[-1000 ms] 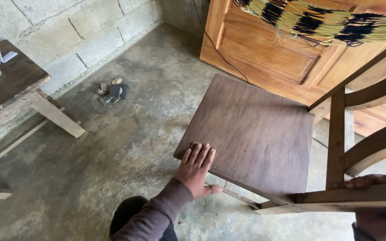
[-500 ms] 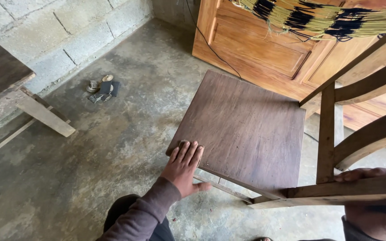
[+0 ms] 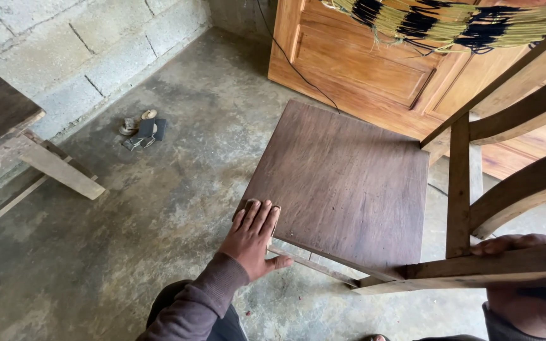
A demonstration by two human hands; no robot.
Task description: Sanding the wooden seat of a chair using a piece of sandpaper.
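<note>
In the middle of the concrete floor [image 3: 159,208] stands the wooden chair [image 3: 349,183], near a panelled door [image 3: 361,63]. The left hand [image 3: 253,240] lies flat and open on the seat's near-left corner, grasping nothing; the right hand [image 3: 526,284] wraps the backrest's top rail. Steadying works best with weight spread evenly through both hands.

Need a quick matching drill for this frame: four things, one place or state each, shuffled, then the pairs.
Things:
1. left hand
2. right hand
3. black cable
4. small clutter

Places:
A. on the concrete floor near the block wall
B. flat on the near corner of the chair seat
C. gripping the chair's back rail
D. running down in front of the wooden door

Pairs: 1-B, 2-C, 3-D, 4-A
</note>
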